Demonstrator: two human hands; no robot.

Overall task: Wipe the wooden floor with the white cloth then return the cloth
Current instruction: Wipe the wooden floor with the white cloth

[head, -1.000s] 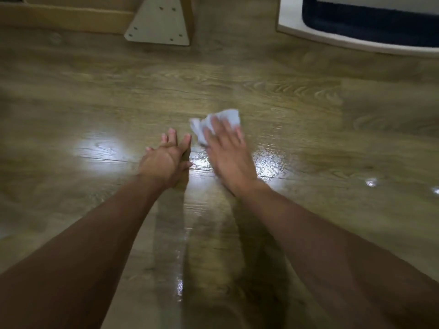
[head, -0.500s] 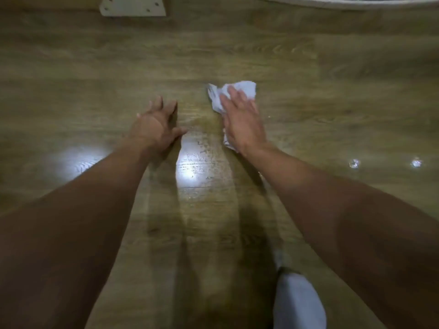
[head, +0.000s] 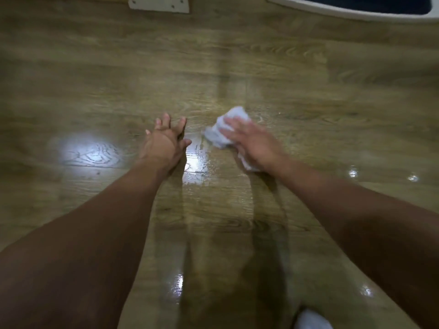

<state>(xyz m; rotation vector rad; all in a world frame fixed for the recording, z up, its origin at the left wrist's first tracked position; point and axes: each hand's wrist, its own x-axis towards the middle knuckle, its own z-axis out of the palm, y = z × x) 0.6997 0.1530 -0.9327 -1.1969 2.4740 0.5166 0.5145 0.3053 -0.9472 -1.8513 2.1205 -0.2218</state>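
Head view: a person leans over a wooden floor [head: 308, 103], both bare forearms reaching forward.
White cloth: the white cloth [head: 221, 131] is a crumpled wad on the floor, right of centre. One bunch shows ahead of the fingers and a corner pokes out beside the wrist.
Right grip: the right hand [head: 255, 143] lies palm-down on the cloth with fingers stretched over it, not curled round it. Blur hides the fingertips.
Left grip: the left hand [head: 164, 143] is flat on the boards, fingers spread and holding nothing. It is apart from the cloth and probably serves as a brace.
Floor surface: glossy, with a wet-looking sheen between the hands.
Handling: the cloth looks soft, light and limp, possibly damp. It should slide readily on these boards, and it will bunch or roll if pushed from one edge. Nothing here can break.
Where to hold: for wiping, press over the middle of the wad. For lifting, gather the front bunch and the trailing corner into one fist.
Stage: wiping appears under way; the return is not yet done, and the cloth's home is not visible.
Surroundings: a pale plate with screw holes [head: 159, 3] sits at the top edge and a white-rimmed dark object [head: 356, 8] at the top right. I cannot identify the white shape [head: 311, 320] at the bottom edge.
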